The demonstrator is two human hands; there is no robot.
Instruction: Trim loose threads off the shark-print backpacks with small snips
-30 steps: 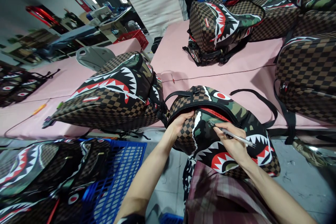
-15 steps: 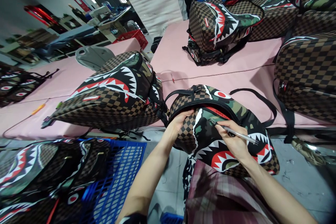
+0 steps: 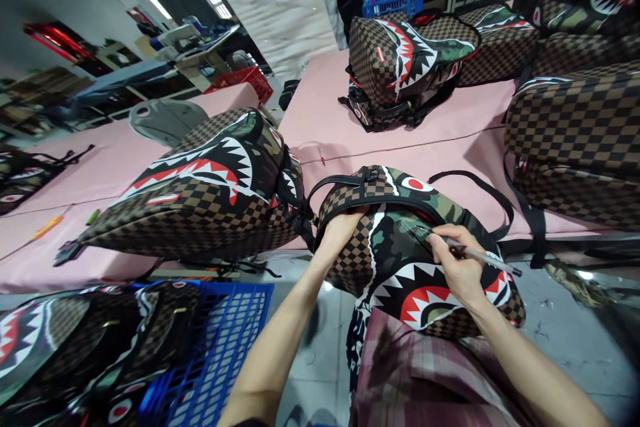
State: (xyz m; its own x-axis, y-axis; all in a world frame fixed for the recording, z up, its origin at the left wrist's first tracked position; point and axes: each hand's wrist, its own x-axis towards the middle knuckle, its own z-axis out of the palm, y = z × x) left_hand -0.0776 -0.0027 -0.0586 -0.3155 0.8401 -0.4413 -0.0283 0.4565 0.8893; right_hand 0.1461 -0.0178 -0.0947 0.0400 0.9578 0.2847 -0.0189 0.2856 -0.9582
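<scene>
A shark-mouth backpack (image 3: 400,260) in brown check and camouflage rests against my lap and the pink table edge. My left hand (image 3: 340,230) grips its upper left side near the black zipper rim, fingers curled over the fabric. My right hand (image 3: 457,267) is closed around a slim silver pen (image 3: 467,251), whose tip touches the camouflage panel just below the zipper. My forearms reach in from the bottom.
A second shark backpack (image 3: 200,193) lies on the pink table (image 3: 340,127) to the left; more are stacked at the back (image 3: 400,60) and right (image 3: 575,140). A blue crate (image 3: 210,347) of backpacks stands at lower left. Grey floor lies below the table edge.
My right hand and the pen have shifted a little to the right along the backpack's top. The view has tilted slightly; my left hand keeps its grip.
</scene>
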